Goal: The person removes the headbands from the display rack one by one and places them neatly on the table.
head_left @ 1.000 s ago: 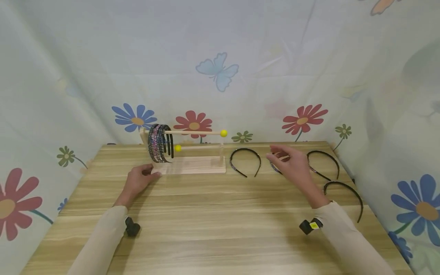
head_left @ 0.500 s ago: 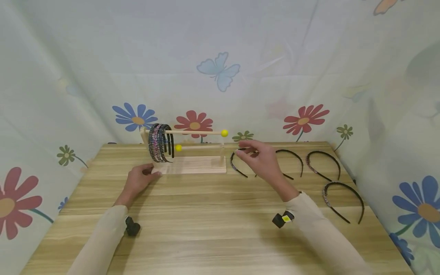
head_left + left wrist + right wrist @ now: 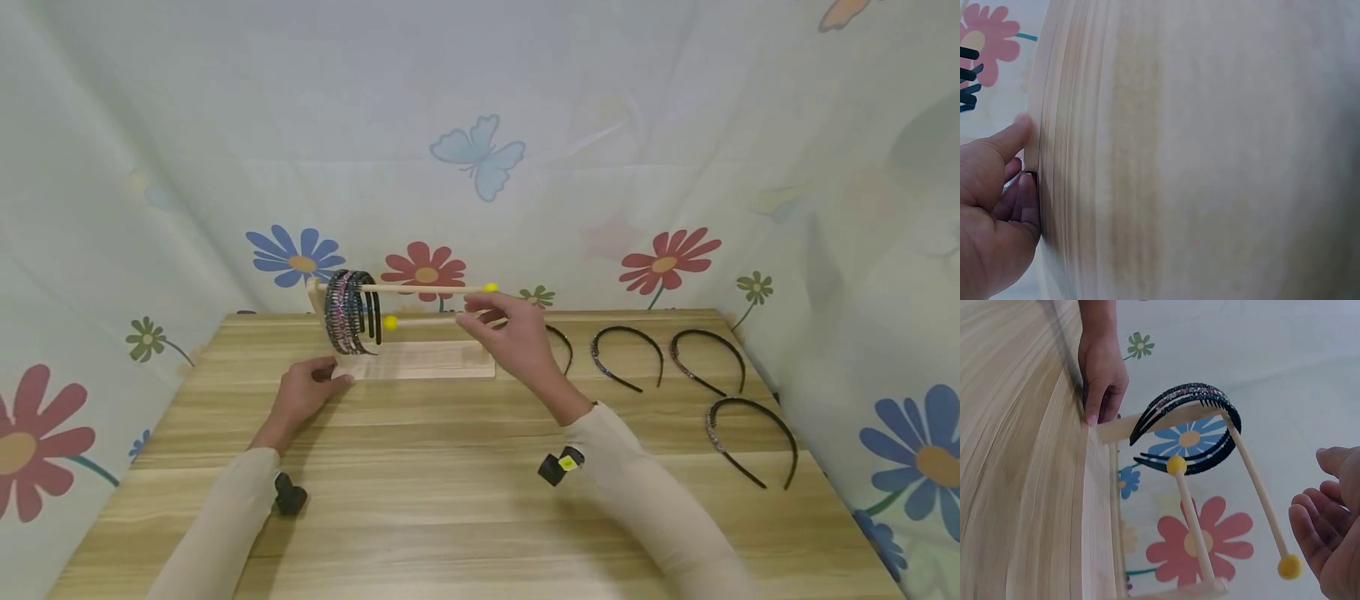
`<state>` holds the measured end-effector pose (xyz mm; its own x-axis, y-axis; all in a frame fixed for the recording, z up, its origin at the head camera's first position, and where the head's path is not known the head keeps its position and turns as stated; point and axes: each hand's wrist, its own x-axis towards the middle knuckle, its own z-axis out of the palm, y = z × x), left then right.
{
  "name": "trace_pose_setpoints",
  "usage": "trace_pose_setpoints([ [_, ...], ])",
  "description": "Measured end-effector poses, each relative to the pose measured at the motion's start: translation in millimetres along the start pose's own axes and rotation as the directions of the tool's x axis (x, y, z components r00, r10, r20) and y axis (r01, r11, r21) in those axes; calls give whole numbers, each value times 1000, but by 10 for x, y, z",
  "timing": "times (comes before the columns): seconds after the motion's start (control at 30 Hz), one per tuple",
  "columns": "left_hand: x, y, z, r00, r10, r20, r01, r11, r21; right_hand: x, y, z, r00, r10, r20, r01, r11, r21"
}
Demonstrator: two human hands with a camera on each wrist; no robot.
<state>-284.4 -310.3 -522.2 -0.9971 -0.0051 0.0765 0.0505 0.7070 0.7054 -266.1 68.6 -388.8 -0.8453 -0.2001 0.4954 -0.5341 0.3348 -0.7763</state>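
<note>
In the head view, a wooden headband rack (image 3: 420, 360) stands at the back of the table, with two rods tipped by yellow balls. Several black headbands with glittering beads (image 3: 343, 315) hang together at the left end of its upper rod. My left hand (image 3: 303, 390) grips the left end of the rack's base between thumb and fingers, also visible in the left wrist view. Beside the upper rod's yellow ball (image 3: 1290, 566), my right hand (image 3: 517, 337) is raised, thumb and fingers apart, holding nothing. It partly covers one headband (image 3: 562, 343) on the table.
Three more headbands lie on the wood-grain table (image 3: 420, 500) at the right: a bluish one (image 3: 626, 329), a reddish one (image 3: 705, 333) and a silvery one (image 3: 753, 404). A flower-printed curtain (image 3: 480, 217) rises close behind the table's back edge.
My right hand has moved left from above the headbands on the right to the free end of the rack's upper rod. The left hand has stayed on the base.
</note>
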Motion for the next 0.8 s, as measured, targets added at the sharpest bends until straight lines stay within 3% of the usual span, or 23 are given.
trace_pose_setpoints([
  [0.47,5,-55,-1,1000,-6,1,6,1000,18,175,-89,710,997,-71,-5,71,991,114],
  [0.8,16,-9,-3,1000,-16,-10,16,1000,0,212,-122,1151,999,-27,45,21,991,132],
])
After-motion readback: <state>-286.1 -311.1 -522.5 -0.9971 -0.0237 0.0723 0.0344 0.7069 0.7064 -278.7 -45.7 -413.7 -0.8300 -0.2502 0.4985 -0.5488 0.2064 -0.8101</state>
